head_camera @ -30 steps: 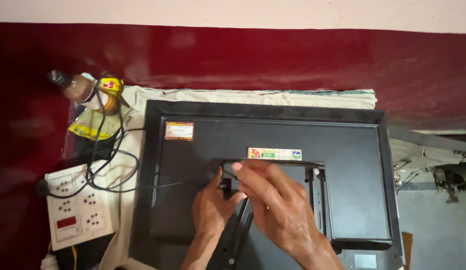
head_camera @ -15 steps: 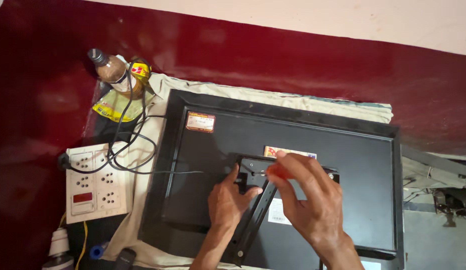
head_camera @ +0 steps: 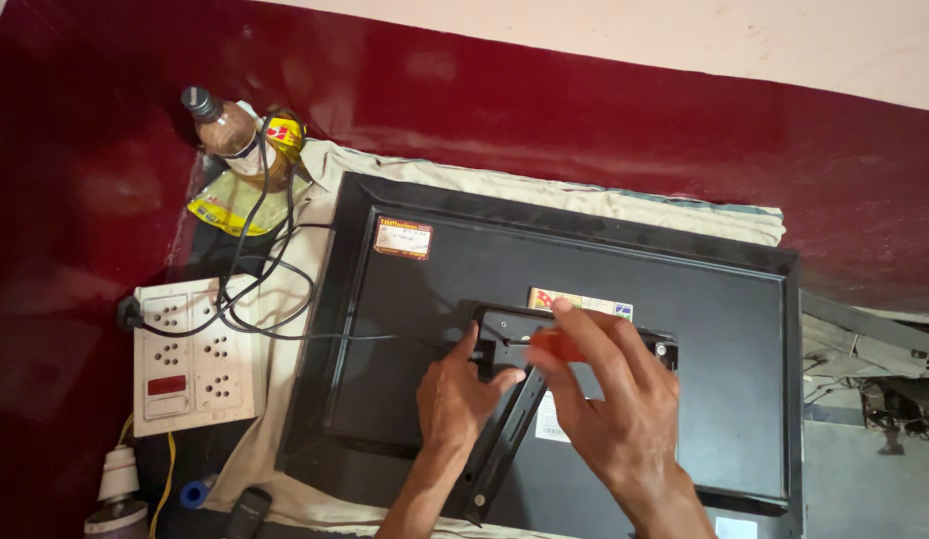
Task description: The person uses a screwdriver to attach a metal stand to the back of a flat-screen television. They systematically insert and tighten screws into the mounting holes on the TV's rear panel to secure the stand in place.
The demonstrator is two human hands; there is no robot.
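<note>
White socket board (head_camera: 193, 361) sits far left, black cables (head_camera: 255, 289) looping off it toward a brown bottle (head_camera: 228, 132) behind. Black flat-panel monitor (head_camera: 554, 359) lies face down on a pale cloth (head_camera: 285, 439), centre of the scene. Left hand (head_camera: 455, 399) pinches the black metal mounting bracket (head_camera: 504, 419) on the monitor's back, thumb and fingers closed on its top arm. Right hand (head_camera: 614, 399) grips an orange-handled tool (head_camera: 556, 345) (mostly hidden by fingers) just right of the bracket top. Dark red floor (head_camera: 584, 110) around.

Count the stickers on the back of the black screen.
3 on the black screen: an orange-edged sticker near its upper left corner, a colourful sticker above the bracket, a white sticker partly behind the right hand. Others may be hidden.
</note>
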